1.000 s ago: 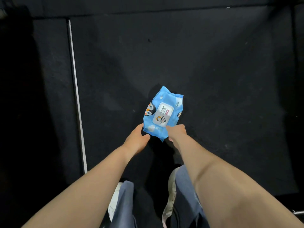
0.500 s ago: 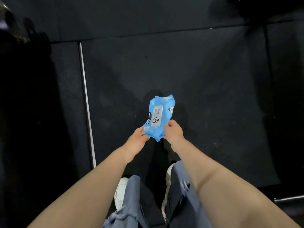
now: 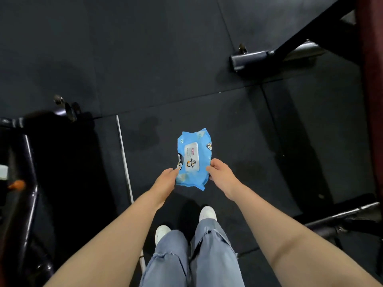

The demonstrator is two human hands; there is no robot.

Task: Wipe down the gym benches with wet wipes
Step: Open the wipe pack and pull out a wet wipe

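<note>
A blue pack of wet wipes (image 3: pixel 193 156) with a white flap lid and penguin pictures is held flat in front of me, above the black floor mats. My left hand (image 3: pixel 165 181) grips its lower left edge. My right hand (image 3: pixel 219 172) pinches its right edge near the lid. The lid looks closed and no wipe shows. A dark red bench pad edge (image 3: pixel 371 100) runs down the far right of the view.
A black metal frame foot (image 3: pixel 250 61) with a diagonal strut sits on the floor at the upper right. Another dark frame (image 3: pixel 27 172) stands at the left, and a bar (image 3: pixel 339 216) lies at the lower right. A white floor line (image 3: pixel 124 162) runs beside my feet.
The view has risen and tilted forward, so my legs and the gym frames have come into sight. The pack has turned more face-up in both hands.
</note>
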